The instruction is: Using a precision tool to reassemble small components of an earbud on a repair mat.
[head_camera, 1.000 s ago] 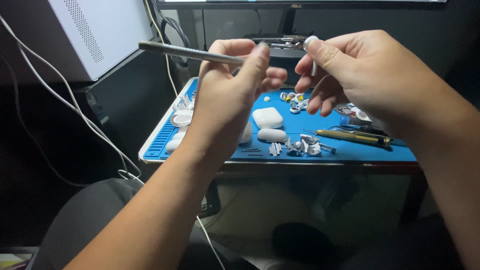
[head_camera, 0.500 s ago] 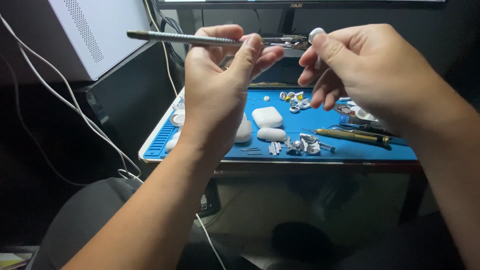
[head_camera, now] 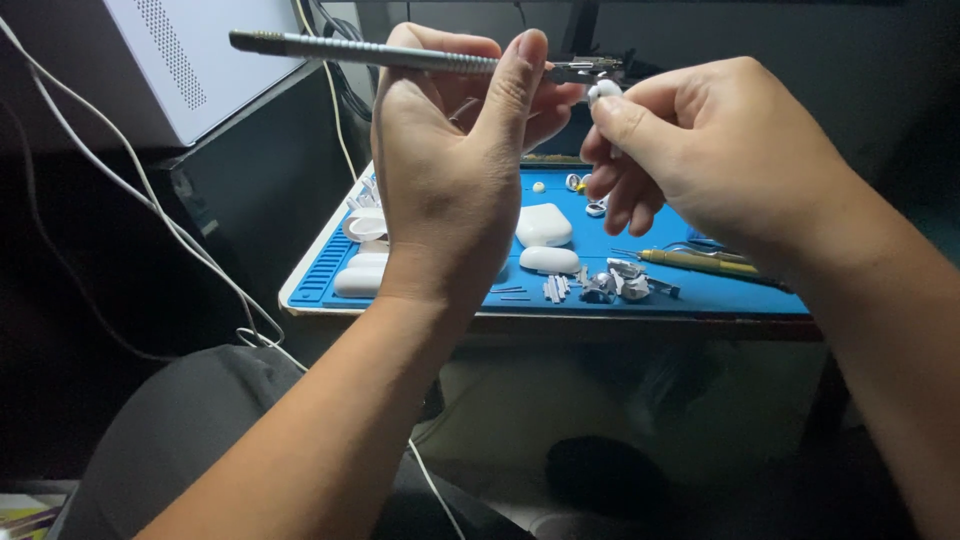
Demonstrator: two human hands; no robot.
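Observation:
My left hand (head_camera: 455, 150) is raised above the blue work mat (head_camera: 690, 285) and grips a long grey metal hand tool (head_camera: 360, 52) that lies level, its tip pointing right. My right hand (head_camera: 715, 150) pinches a small white earbud (head_camera: 603, 92) between thumb and fingers, right at the tool's tip. Both hands are held up close to the camera, well above the mat.
On the mat lie a white earbud case half (head_camera: 543, 225), a white oval piece (head_camera: 549, 260), several small loose parts (head_camera: 610, 285) and a brass-coloured tool (head_camera: 700, 263). A white box (head_camera: 190, 60) stands at the back left, with white cables (head_camera: 130, 200) hanging beside it.
Both hands have risen a little and drawn closer together. The tool has levelled out and its tip now meets the earbud.

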